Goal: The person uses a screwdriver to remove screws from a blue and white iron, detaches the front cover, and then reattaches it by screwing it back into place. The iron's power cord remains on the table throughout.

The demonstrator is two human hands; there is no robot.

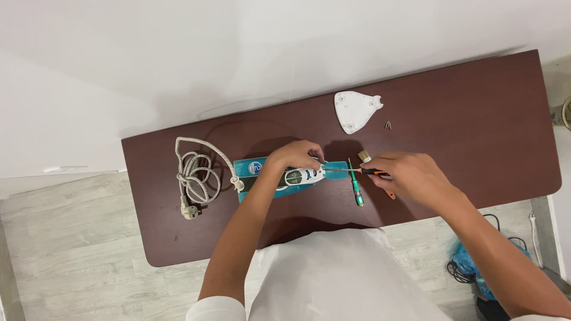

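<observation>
Gripped in the right hand [410, 176] is an orange-handled screwdriver [357, 170], its fingers closed around the handle and its shaft laid level toward the left, where the tip meets the nose of a teal and white steam iron [285, 177]. That iron is pressed down by the left hand [295, 155], whose fingers are curled over its top. A dark brown tabletop [476, 119] carries everything, and the iron is found near its middle, closer to the front edge. Toward the left edge, a coiled braided cord [195, 172] with a pale plug is seen, joined to the iron's back end. Near the back edge, a white plastic cover plate [355, 109] is laid, with small loose screws [388, 124] just beside it. A green-handled tester screwdriver [357, 191] is placed under the shaft, and a small brush [363, 156] is partly hidden beside the right hand.
</observation>
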